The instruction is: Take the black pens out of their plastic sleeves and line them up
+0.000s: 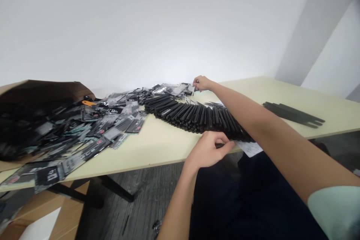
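Note:
At the table's front edge, my left hand (208, 149) is closed, thumb against fingers, round a slim black stick (219, 145) that is mostly hidden. Just beyond it a long row of black sticks (191, 116) lies side by side in layers across the table. My right hand (201, 83) reaches over the row to the back and pinches a thin white strip (192, 92). Beside these fingers is a heap of clear packets with black and white print (176, 89). Under my right forearm, part of the row is hidden.
Many printed packets (112, 116) spill leftward from a cardboard box (56, 86); an orange piece (89, 103) lies among them. Flat black strips (294, 114) lie on the right of the table (165, 140). A written paper (250, 149) overhangs the edge. Another box (64, 213) stands below.

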`<state>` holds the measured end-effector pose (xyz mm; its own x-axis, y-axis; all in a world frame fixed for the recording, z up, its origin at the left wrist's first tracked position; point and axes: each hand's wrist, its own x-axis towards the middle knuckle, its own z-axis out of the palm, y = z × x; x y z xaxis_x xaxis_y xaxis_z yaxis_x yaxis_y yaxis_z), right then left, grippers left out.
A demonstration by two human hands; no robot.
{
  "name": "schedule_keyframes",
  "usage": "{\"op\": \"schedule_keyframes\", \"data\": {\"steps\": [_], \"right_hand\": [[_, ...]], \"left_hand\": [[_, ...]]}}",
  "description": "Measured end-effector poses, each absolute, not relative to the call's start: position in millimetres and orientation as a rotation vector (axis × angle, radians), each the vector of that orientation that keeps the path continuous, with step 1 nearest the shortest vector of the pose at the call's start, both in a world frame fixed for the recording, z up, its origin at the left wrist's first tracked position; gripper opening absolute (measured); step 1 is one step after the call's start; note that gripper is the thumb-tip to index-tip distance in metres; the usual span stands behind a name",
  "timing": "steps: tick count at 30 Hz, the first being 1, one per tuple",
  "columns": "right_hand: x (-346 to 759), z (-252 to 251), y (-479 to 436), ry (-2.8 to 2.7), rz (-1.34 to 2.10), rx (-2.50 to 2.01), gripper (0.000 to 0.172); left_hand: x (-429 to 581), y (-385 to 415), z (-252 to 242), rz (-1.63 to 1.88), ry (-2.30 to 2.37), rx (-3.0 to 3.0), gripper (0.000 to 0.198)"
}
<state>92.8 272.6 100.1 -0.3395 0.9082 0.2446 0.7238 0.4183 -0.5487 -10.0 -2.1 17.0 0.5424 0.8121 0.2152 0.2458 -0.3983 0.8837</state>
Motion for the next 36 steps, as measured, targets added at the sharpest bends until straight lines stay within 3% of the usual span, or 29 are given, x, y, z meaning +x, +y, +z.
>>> {"op": "schedule_keyframes", "data": {"steps": [12, 19, 28, 36], "right_hand": [[74, 84, 289, -2.283, 0.384, -1.482, 0.044], [130, 104, 289, -2.51, 0.384, -1.677, 0.031], [195, 90, 258, -2.759, 0.525, -1.884, 0.047], [196, 69, 244, -2.836, 0.479, -1.763, 0.043]], "left_hand": [[-12, -4, 18, 0.819, 0.868, 2.001, 0.027], [-12, -5, 18, 0.792, 0.885, 1.992, 0.026], [-12, -4, 16, 0.797, 0.903, 2.022, 0.028], [-10, -5, 19, 0.807, 0.879, 1.984, 0.029]]}}
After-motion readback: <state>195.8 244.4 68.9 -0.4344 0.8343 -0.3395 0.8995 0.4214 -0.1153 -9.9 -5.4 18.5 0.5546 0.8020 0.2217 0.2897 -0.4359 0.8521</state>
